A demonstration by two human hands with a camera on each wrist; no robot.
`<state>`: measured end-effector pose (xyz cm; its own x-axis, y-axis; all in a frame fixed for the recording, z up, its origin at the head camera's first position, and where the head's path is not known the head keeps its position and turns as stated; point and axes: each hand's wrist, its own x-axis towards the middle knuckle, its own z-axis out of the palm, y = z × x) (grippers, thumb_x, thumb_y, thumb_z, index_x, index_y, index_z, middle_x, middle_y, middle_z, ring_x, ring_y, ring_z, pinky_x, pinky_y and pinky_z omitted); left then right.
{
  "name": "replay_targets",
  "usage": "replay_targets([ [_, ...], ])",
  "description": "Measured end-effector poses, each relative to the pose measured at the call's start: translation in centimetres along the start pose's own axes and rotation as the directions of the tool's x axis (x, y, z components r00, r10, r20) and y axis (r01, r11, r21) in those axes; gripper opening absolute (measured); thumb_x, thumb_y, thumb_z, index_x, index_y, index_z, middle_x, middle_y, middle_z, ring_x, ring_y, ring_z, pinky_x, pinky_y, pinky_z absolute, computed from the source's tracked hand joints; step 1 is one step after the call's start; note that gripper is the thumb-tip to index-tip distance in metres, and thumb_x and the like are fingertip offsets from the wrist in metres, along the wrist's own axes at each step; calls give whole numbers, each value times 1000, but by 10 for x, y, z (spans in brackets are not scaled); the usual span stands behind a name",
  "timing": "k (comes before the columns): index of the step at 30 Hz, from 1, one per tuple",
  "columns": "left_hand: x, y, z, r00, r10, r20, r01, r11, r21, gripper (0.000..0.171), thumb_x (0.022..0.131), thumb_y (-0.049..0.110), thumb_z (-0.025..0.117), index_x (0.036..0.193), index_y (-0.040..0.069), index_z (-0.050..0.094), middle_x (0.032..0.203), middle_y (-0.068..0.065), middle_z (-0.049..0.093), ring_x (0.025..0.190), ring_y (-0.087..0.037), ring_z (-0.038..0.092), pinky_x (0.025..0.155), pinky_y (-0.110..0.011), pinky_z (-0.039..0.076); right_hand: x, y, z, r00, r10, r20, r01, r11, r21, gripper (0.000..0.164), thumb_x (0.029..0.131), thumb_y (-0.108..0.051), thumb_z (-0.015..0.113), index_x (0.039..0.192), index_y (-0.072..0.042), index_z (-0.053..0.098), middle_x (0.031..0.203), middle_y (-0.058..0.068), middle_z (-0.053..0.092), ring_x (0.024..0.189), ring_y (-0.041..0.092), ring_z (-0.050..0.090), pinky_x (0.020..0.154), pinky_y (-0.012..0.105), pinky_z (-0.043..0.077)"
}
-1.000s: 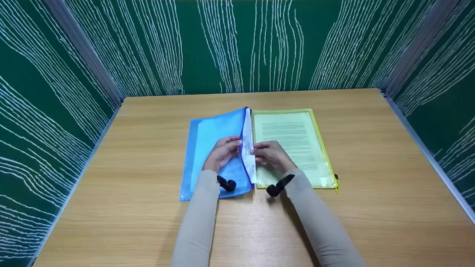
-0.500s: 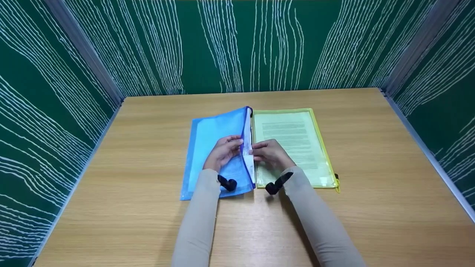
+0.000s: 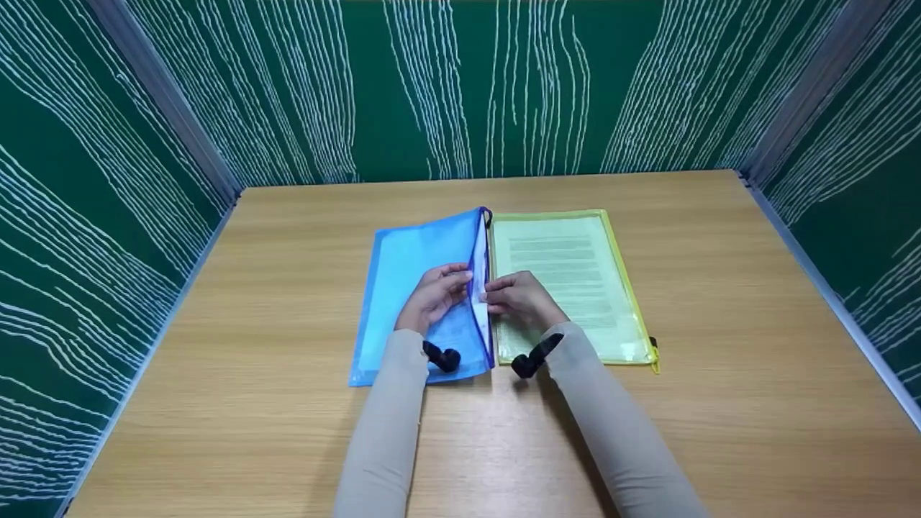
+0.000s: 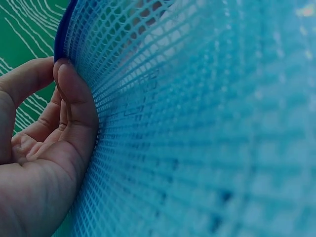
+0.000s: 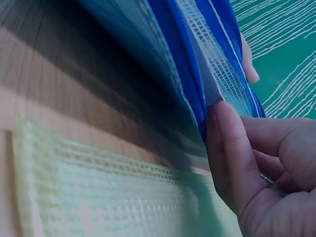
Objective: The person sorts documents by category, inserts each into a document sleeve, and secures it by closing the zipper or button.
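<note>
Moved in the last second: paper (image 5: 210,79) has slid deeper into the blue folder (image 3: 406,266), so a narrower white strip shows at the mouth; the right hand (image 3: 525,298) has edged left with it; the left hand (image 3: 435,295) is almost where it was
Left hand grip: thumb and finger pinched together, no gap between the tips, on the dark-blue bound edge of the mouth
Right hand grip: thumb and finger pressed together on the paper's edge; a thin shiny ring (image 5: 266,178) circles one finger
Blue folder: left of the yellow folder (image 3: 623,273) on the table (image 3: 237,345), its mouth edge raised and parted; translucent plastic over a grid mesh, stitched binding, roughly rectangular, bowed by the grip
Yellow folder: flat, rectangular, same gridded mesh, yellow border; a yellow cord loop (image 3: 655,365) at the near right corner
Surroundings: pale wood-grain table; green panels (image 3: 611,43) with wavering white lines; beige-grey sleeves (image 3: 381,432)
Writing: rows of print on the page (image 3: 554,266) inside the yellow folder, too small to read; dark marks behind the blue mesh, blurred
</note>
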<state>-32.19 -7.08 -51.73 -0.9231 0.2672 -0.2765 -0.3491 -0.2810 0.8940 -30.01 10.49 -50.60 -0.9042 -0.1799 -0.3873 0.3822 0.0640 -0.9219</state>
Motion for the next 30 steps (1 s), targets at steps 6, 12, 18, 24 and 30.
replay_targets([
  [6, -2, 0, 1, 1000, -2, -9, 2, 1000, 1, 30, 91, 5, 63, 119, -1, 56, 92, -4, 60, 74, -12, 58, 69, -23, 50, -1, -1, 4, 1000, -7, 6, 7, 999, -35, 27, 84, 4, 68, 110, 11, 65, 76, 3, 65, 56, 7, 63, 59, 19, 55],
  [12, -2, -1, 1, 1000, -3, 0, 3, 1000, 6, 31, 91, 6, 64, 120, -1, 57, 93, -5, 61, 76, -13, 60, 71, -24, 51, -1, -1, 7, 1000, -21, -2, 21, 995, -94, 29, 84, 3, 68, 112, 10, 66, 80, 4, 65, 56, 6, 63, 60, 18, 55],
  [18, -1, -3, -2, 1000, -6, 0, 6, 1000, 10, 33, 91, 7, 64, 121, -1, 57, 94, -5, 61, 76, -13, 60, 71, -25, 52, -1, 0, 8, 999, -37, 7, 38, 991, -125, 27, 85, 0, 69, 110, 10, 66, 78, 3, 66, 58, 7, 63, 60, 19, 55],
  [24, -1, -9, -3, 1000, -15, 5, 15, 1000, 9, 32, 91, 4, 62, 122, -2, 56, 91, -3, 61, 75, -11, 59, 69, -23, 51, -2, 3, 7, 1000, -16, 14, 17, 992, -128, 28, 84, -1, 70, 110, 8, 67, 78, 2, 68, 59, 8, 66, 62, 22, 57],
  [30, -1, -12, -3, 1000, 2, 17, -2, 1000, 4, 30, 91, 1, 60, 120, -3, 54, 83, -1, 59, 70, -10, 57, 65, -22, 49, -5, 4, 5, 1000, -1, 28, 4, 995, -98, 30, 86, -2, 69, 114, 9, 65, 83, 5, 68, 62, 10, 68, 66, 24, 58],
])
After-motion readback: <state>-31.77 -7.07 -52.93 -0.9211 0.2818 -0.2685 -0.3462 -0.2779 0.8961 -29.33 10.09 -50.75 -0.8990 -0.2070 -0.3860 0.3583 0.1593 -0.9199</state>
